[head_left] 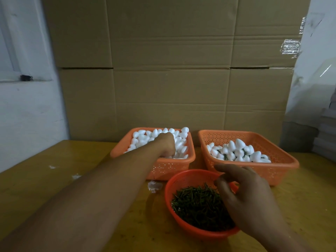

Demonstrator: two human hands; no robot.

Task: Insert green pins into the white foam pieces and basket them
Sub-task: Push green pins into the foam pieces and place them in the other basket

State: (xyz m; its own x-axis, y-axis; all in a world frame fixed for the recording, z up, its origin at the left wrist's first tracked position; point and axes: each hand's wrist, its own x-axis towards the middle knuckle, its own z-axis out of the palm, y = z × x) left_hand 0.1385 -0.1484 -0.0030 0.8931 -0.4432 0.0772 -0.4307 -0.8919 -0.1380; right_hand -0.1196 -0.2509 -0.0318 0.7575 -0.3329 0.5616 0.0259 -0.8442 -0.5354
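My left hand reaches into the left orange basket, which is heaped with plain white foam pieces. Its fingers curl down into the pile and their tips are hidden, so a grip cannot be made out. My right hand hovers over the right side of a round orange bowl full of green pins. Its fingers are loosely curled, the thumb is apart from them, and nothing shows between them. The right orange basket holds foam pieces with green pins in them.
All three containers stand close together on a yellowish wooden table. White foam crumbs lie left of the bowl. A wall of cardboard boxes rises right behind the baskets. Stacked material sits at the far right.
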